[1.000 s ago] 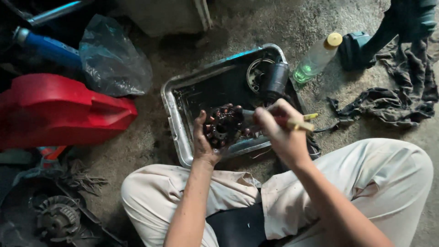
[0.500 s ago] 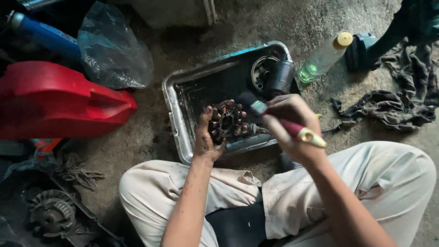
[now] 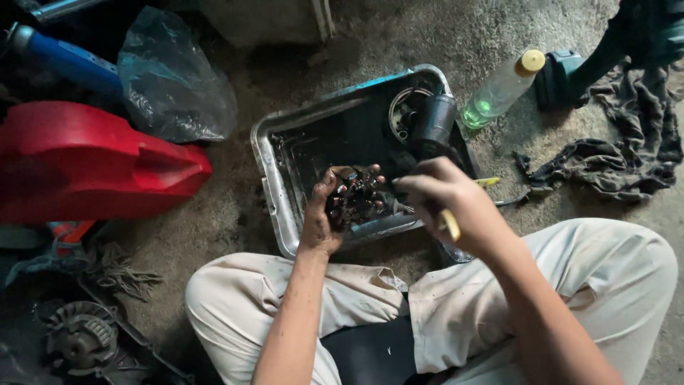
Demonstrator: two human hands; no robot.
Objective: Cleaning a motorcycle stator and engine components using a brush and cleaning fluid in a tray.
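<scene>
Stator [image 3: 354, 199], a dark, grimy wound ring, sits upright in the left hand [image 3: 322, 214], fingers curled round its rim, above the near edge of the metal tray [image 3: 267, 167]. Right hand [image 3: 449, 196] lies just to the right of those fingers, closed on a yellow-handled brush [image 3: 450, 224]; the handle's long axis runs from the stator toward the person, working end at the stator's right face, exact contact hidden. Beyond the fingers, inside the tray: a black cylindrical part [image 3: 431, 125]. Farther right: a plastic bottle [image 3: 499, 91] and rag [image 3: 605, 160].

left hand [image 3: 318, 217] gripping greasy stator [image 3: 354, 199], right hand [image 3: 449, 199] holding brush [image 3: 450, 224], metal tray [image 3: 274, 182]
</scene>
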